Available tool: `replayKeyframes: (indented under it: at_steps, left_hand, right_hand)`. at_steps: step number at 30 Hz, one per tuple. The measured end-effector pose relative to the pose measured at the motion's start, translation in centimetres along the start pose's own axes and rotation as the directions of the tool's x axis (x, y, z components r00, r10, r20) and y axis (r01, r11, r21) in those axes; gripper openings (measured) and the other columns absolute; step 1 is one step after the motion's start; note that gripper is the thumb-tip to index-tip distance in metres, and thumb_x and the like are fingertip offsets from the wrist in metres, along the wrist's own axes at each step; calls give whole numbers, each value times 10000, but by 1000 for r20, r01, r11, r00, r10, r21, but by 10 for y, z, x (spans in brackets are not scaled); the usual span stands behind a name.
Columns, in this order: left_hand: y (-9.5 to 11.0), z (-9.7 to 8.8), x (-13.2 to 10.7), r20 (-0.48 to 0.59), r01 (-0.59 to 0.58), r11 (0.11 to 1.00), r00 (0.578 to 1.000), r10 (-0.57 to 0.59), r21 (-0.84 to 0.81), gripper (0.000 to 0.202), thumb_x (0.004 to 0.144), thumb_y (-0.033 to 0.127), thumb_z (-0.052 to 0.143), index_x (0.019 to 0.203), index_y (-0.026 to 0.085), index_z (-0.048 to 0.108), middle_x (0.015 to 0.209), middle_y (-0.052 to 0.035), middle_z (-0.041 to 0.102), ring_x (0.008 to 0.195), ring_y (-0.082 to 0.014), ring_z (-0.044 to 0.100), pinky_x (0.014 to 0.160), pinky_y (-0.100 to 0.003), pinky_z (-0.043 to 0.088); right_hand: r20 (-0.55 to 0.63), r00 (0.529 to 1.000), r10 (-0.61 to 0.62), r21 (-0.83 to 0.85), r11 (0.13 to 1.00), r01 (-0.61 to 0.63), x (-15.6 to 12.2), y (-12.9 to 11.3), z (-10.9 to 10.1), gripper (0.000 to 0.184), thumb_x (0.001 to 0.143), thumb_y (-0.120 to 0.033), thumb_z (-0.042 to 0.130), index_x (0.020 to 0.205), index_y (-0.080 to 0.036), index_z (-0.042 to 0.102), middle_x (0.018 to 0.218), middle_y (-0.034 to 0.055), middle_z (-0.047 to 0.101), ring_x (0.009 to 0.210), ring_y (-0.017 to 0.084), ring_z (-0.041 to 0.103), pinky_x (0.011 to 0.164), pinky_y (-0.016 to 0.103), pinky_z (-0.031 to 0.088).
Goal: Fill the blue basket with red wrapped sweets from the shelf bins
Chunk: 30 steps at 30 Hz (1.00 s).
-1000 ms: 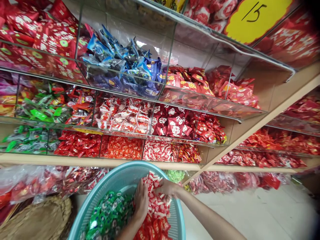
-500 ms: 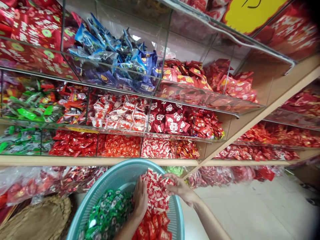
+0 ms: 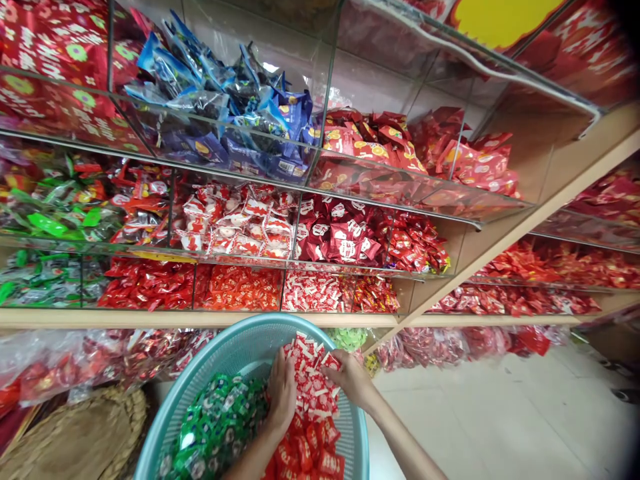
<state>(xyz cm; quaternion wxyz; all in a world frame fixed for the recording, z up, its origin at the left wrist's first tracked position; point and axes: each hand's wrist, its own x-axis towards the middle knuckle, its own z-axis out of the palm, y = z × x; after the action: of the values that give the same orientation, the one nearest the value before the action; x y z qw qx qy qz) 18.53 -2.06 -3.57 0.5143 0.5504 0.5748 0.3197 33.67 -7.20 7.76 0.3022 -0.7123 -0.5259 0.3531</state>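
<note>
Inside a teal plastic basket [image 3: 155,407], small red-and-white wrapped candies [image 3: 310,383] form a pile at the far right. My left hand [image 3: 283,393] lies along the left side of that pile, fingers stretched out and together. From the right, my right hand [image 3: 350,377] reaches over the rim, its thumb and fingers closed around a few of these candies at the pile's edge. Green wrapped candies [image 3: 215,420] fill the basket's left part. Larger red wrapped candies [image 3: 305,447] lie nearer to me, partly behind my left forearm.
Beyond the basket rises a shelf with clear compartments of wrapped sweets, among them blue packets [image 3: 225,100] and dark red packets [image 3: 345,233]. Its wooden ledge [image 3: 125,319] is close to the basket's far rim. A woven basket [image 3: 75,433] stands at left; tiled floor [image 3: 480,413] lies at right.
My right hand has shifted slightly left and down, its fingers now lower over the red-and-white candies. My left hand stays in nearly the same place. The view has tilted slightly.
</note>
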Motion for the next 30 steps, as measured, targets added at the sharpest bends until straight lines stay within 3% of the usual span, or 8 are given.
replayKeyframes:
  at_steps: [3, 7, 12, 18, 22, 25, 27, 30]
  left_hand:
    - [-3, 1, 1, -9, -2, 1000, 1000, 2, -10, 663, 869, 517, 230, 1382, 107, 326, 1520, -111, 247, 1403, -194, 207, 1166, -348, 130]
    - [-5, 2, 1, -22, -7, 1000, 1000, 7, -16, 647, 875, 513, 235, 1373, 113, 342, 1511, -116, 268, 1395, -203, 234, 1164, -369, 147]
    - [-4, 2, 0, -19, -12, 1000, 1000, 12, -7, 674, 879, 500, 215, 1399, 78, 295, 1510, -128, 268, 1399, -198, 219, 1165, -356, 138]
    - [0, 1, 0, -25, -3, 1000, 1000, 3, 10, 682, 871, 530, 208, 1389, 101, 321, 1512, -108, 271, 1400, -192, 217, 1165, -337, 137]
    - [1, 1, 0, -8, 7, 1000, 1000, -6, 17, 693, 874, 535, 187, 1406, 103, 290, 1515, -102, 265, 1398, -174, 219, 1163, -319, 136]
    - [0, 1, 0, -6, 0, 1000, 1000, 0, 11, 695, 877, 534, 178, 1411, 101, 277, 1515, -103, 264, 1399, -171, 216, 1163, -318, 135]
    - [-1, 1, 0, -11, -10, 1000, 1000, 10, 9, 679, 879, 532, 180, 1406, 117, 289, 1518, -93, 259, 1400, -166, 214, 1164, -315, 133]
    - [-2, 1, 0, -10, -19, 1000, 1000, 19, 9, 662, 882, 519, 194, 1396, 117, 302, 1516, -99, 262, 1398, -177, 222, 1165, -343, 141]
  right_hand:
    - [-92, 994, -59, -217, 975, 38, 1, -5, 3, 170, 756, -234, 540, 859, -147, 644, 817, 68, 645, 754, 197, 579, 667, 276, 413]
    - [-96, 988, -118, -275, 957, 87, 3, -3, 6, 220, 757, -191, 508, 920, -143, 649, 877, 86, 649, 812, 202, 571, 715, 280, 400]
    - [-146, 975, -169, -262, 957, 127, 7, -1, -3, 161, 792, -261, 491, 763, -164, 616, 691, 30, 608, 651, 155, 532, 612, 244, 367]
    - [-233, 971, -47, -23, 999, 43, 19, -2, -26, 256, 769, -429, 562, 787, -174, 579, 533, -40, 519, 487, 118, 461, 481, 218, 318]
    - [-126, 992, 21, 275, 961, 14, 17, -5, -20, 381, 755, -548, 577, 839, -176, 556, 576, -39, 528, 491, 114, 465, 475, 223, 349]
    - [-13, 1000, 28, 373, 928, -22, 8, -9, -8, 417, 801, -579, 510, 905, -178, 568, 588, -22, 552, 527, 138, 513, 554, 262, 429]
    - [-23, 999, -40, 302, 952, 45, 1, -12, -1, 408, 849, -547, 450, 958, -182, 595, 694, 24, 598, 628, 170, 566, 640, 301, 468]
    - [-134, 974, -183, -4, 983, 184, -11, -17, 7, 319, 892, -419, 423, 987, -205, 639, 914, 84, 593, 862, 218, 580, 786, 338, 458]
